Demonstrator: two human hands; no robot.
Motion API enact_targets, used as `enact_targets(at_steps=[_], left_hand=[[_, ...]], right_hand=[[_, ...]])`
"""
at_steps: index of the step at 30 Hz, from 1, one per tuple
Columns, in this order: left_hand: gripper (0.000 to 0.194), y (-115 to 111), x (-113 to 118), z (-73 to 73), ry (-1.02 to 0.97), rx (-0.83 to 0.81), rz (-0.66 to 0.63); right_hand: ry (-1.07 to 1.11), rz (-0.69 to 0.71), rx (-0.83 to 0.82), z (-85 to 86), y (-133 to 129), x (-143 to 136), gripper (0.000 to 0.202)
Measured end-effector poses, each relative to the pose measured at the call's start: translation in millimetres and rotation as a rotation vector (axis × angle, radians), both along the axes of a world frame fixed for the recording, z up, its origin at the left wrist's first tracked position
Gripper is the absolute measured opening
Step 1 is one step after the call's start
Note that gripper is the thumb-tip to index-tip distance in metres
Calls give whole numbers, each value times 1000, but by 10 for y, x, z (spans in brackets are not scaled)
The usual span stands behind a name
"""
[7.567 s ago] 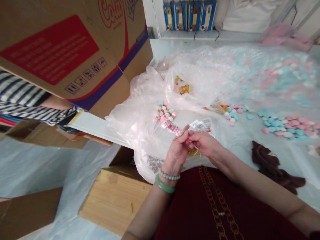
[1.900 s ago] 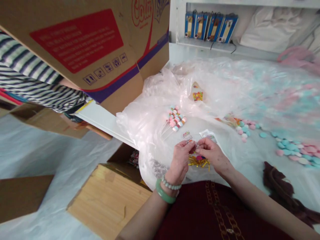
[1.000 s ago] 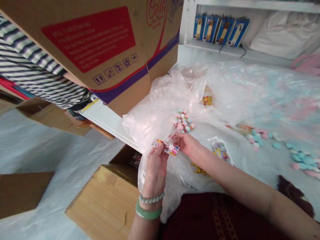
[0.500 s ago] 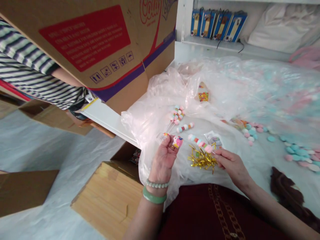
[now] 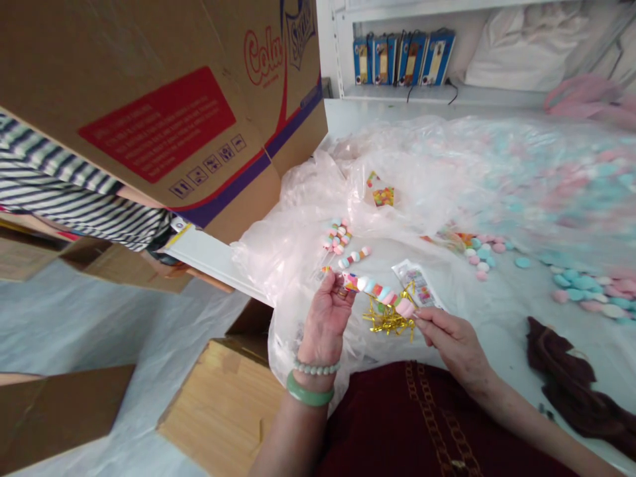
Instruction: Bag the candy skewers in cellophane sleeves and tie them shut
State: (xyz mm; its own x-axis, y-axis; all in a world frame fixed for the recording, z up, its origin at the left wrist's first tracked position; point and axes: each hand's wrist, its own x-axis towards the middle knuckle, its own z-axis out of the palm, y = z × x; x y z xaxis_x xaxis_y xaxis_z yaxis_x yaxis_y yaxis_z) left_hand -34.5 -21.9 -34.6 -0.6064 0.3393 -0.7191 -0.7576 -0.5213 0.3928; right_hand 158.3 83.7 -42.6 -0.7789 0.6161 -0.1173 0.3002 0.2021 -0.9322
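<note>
My right hand (image 5: 447, 338) pinches the stick of a marshmallow skewer (image 5: 381, 294) strung with pink, blue, white and orange pieces. My left hand (image 5: 325, 318), with a green bangle and a beaded bracelet at its wrist, is closed on a small colourful printed wrapper (image 5: 350, 281). The skewer's far end meets the wrapper; whether it is inside I cannot tell. Below the skewer lie gold twist ties (image 5: 387, 324). A flat printed packet (image 5: 417, 279) rests behind them. Beyond my left hand are a loose skewer (image 5: 354, 257) and a bunch of skewers (image 5: 338, 235).
A large cardboard box (image 5: 199, 99) rises at the left, with a person in a striped top (image 5: 74, 172) behind it. Clear plastic bags (image 5: 427, 152) of marshmallows cover the table's back. Loose marshmallows (image 5: 586, 291) and dark brown cloth (image 5: 561, 371) lie right. An open carton (image 5: 223, 397) stands below.
My right hand has brought the skewer leftward, so its far end now meets the wrapper in my left hand. The view has shifted slightly.
</note>
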Motion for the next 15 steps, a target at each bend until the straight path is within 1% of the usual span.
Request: enact_targets(at_steps=[4,6,8,10,15], left_hand=[[21,7,-15,-33,10,-25,36],[21,19,-22,-58,10,-38,45],[21,27,-23,-78,15,-32,39],[22,32,-15,-87,16,-12,25],[26,29,17,-114,-5,41,3]], right_hand=[[7,-9,-45,-24,11,-4,24],[12,-13,-23,-34,8,-10,23],[21,0,47,-54,9,-10,22],[54,21,188,-91,17,-2,21],[137,97,743,-184,49,34,20]])
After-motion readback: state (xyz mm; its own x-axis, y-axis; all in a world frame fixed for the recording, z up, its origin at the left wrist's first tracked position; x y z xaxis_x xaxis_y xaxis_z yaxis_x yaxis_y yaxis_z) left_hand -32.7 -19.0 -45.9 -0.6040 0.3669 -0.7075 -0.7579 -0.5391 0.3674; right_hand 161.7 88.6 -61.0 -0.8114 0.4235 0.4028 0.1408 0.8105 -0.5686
